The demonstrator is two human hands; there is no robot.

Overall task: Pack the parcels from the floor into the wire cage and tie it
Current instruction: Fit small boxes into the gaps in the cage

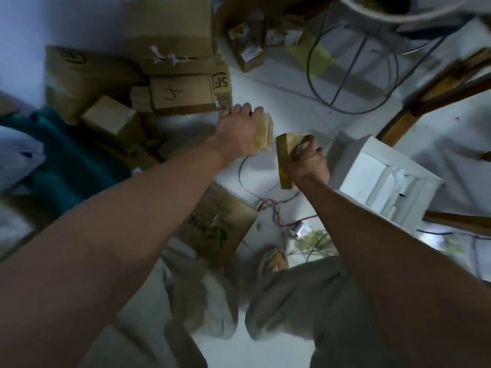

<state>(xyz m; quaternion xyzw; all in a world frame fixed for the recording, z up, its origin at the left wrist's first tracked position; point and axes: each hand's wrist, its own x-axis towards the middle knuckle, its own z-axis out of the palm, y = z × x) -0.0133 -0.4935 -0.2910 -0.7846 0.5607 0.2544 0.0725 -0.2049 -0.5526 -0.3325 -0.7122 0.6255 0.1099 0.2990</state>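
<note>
My left hand (pixel 236 131) grips a small tan cardboard parcel (pixel 264 136) above the white floor. Just right of it, my right hand (pixel 305 163) holds another small brown parcel (pixel 285 158), thumb curled over its top edge. A round wire cage (pixel 353 73) stands on the floor at the upper right, apart from both hands. More parcels lie in a pile (pixel 183 91) at the upper left, one marked with a handwritten 4.
A white foam box (pixel 380 179) sits right of my right hand. A flat printed carton (pixel 218 229) and loose red and grey wires (pixel 273 208) lie near my feet. Wooden furniture legs (pixel 446 88) stand at the right. A teal cloth (pixel 66 160) is at the left.
</note>
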